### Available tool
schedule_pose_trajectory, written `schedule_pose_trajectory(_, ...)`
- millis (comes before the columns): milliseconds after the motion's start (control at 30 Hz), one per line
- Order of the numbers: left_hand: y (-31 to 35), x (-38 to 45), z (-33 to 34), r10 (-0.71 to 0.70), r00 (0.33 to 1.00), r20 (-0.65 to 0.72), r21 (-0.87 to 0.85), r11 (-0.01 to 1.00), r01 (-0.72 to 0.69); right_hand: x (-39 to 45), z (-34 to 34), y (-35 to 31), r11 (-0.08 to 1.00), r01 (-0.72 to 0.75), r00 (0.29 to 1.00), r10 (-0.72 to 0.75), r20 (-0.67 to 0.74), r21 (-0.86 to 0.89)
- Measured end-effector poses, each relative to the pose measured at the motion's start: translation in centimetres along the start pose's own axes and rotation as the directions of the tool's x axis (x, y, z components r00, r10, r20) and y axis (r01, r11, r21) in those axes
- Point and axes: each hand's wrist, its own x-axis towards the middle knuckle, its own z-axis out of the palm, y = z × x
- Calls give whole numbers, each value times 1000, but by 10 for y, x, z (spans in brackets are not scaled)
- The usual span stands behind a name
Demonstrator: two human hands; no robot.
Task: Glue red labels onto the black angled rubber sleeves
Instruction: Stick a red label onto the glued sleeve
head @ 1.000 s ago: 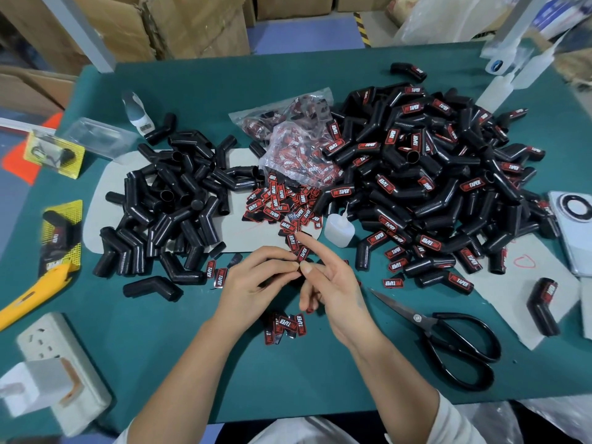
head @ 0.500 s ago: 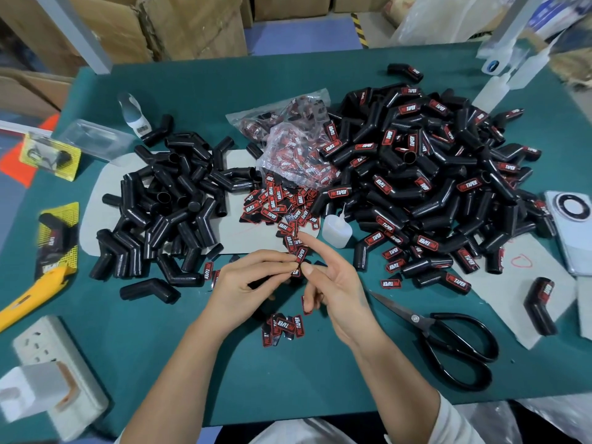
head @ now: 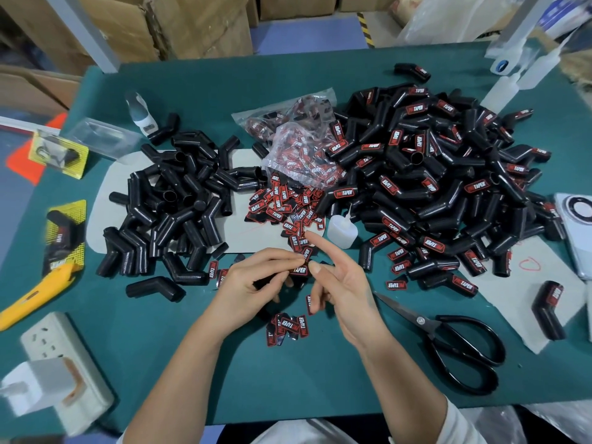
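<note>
Head view: green worktop [head: 320,379] seen from above. Left hand [head: 253,283] has its fingers curled, tips pinching a red-and-black label [head: 299,270] reading "TAPER" in front of the person, just above the worktop. Something dark sits inside the left palm; cannot tell what. Right hand [head: 342,283] is beside it, index finger straight and pointing up-left, thumb tip next to the label's right edge; cannot tell if thumb touches it. Lower right fingers are curled, with another label [head: 309,304] showing at their tips; grip on it unclear.

Pile of unlabeled black angled sleeves [head: 173,206] lies left of centre on a grey sheet [head: 243,232]. Larger pile of labeled sleeves [head: 442,174] fills the right side. Loose labels [head: 285,203] are heaped between the 2 piles, below a clear plastic bag of labels [head: 298,145]. Small glue bottle [head: 341,232] stands just right of the loose labels. A small cluster of labels [head: 286,326] lies near the wrists. Black scissors [head: 448,341] lie right of the right forearm. Yellow utility knife [head: 35,291] and white power strip [head: 61,370] sit at the left edge. 1 labeled sleeve [head: 547,309] lies apart at far right.
</note>
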Motion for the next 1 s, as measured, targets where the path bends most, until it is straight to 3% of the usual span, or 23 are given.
schedule_pose_trajectory(267,7,1,1,-186,982,-16,-213,961,178,-2,11,-2,989,67,998,-68,-8,-133)
schedule_pose_trajectory(433,16,-1,5,-191,980,-61,-289,943,166,-2,17,-1,985,100,992,-109,-57,-138)
schedule_pose_trajectory(733,19,0,4,-164,981,-105,-257,957,133,0,10,-3,980,139,990,-137,22,-145)
schedule_pose_trajectory(1000,21,-2,17,-114,975,-188,-170,982,82,2,15,6,990,136,985,-139,-100,-45)
